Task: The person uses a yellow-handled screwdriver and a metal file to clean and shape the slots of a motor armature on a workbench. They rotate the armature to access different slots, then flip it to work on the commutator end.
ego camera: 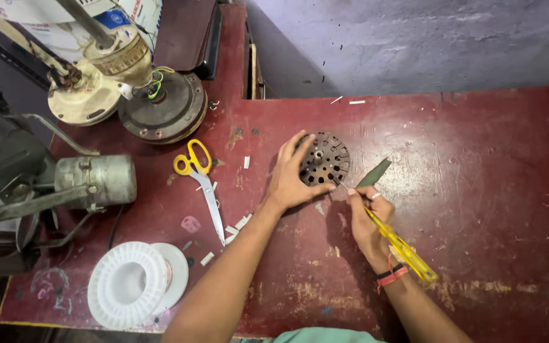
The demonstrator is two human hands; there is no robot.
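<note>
A round, dark metal motor core (325, 159) with slots around its rim lies flat on the red counter (478, 190). A yellow-handled tool (401, 249) touches its rim at 5 o'clock.

scuffed painted table (478, 190), rusty metal stator (325, 157)

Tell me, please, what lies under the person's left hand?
The left hand rests on a round slotted metal core on the red table; the core's left edge is covered.
</note>
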